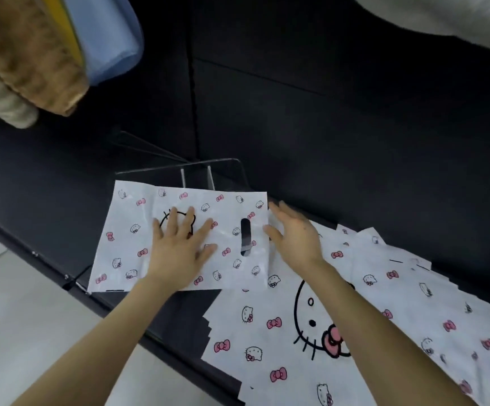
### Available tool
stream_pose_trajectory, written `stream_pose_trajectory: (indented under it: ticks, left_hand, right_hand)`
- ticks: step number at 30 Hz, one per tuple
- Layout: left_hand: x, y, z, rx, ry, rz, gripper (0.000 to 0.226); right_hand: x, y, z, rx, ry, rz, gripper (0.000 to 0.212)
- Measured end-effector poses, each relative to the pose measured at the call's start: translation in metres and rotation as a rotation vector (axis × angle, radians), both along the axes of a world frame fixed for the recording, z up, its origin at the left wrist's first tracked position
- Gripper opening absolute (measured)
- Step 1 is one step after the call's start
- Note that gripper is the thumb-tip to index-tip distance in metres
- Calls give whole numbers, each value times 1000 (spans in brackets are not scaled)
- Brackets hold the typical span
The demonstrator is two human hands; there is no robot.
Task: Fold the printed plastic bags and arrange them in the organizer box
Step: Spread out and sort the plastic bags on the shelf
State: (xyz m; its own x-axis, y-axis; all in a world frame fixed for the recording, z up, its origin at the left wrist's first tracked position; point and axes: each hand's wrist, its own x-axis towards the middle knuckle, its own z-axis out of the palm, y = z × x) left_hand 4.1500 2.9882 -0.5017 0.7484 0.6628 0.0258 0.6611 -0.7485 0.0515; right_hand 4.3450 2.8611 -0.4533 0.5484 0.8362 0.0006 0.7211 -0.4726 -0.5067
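Fingers [175, 219] flat on bow-printed white bag [126, 230]

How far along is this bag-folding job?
Barely started. Nothing looks finished: the visible part of the clear organizer box holds no bags. In hand: the left hand presses one printed bag flat, the right hand open at its handle edge. Left: folding it, plus the pile of bags alongside.
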Motion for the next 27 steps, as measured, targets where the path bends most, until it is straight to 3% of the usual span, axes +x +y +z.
stream_pose_trajectory:
  ticks: [4, 9, 12, 15, 21, 27]
  left_hand:
    - [7, -1, 5, 43, -35, 25, 72]
    - [17, -32, 5, 132, -171, -5, 67]
    - [20, -60, -3, 142, -214, -85, 60]
    - [17, -70, -15, 139, -118, -124, 62]
    - [14, -51, -19, 161, 102, -3, 58]
    - [17, -32, -13, 192, 111, 109, 56]
  right_hand:
    - [21, -99, -9, -40, -104, -99, 55]
    - [25, -211, -48, -207, -194, -237, 87]
    - [15, -236, -71, -334, -174, -243, 89]
    - [17, -253, -82, -374, -183, -257, 86]
    - [37, -286, -73, -420, -221, -368, 101]
    - [38, -274, -82, -429, -248, -390, 100]
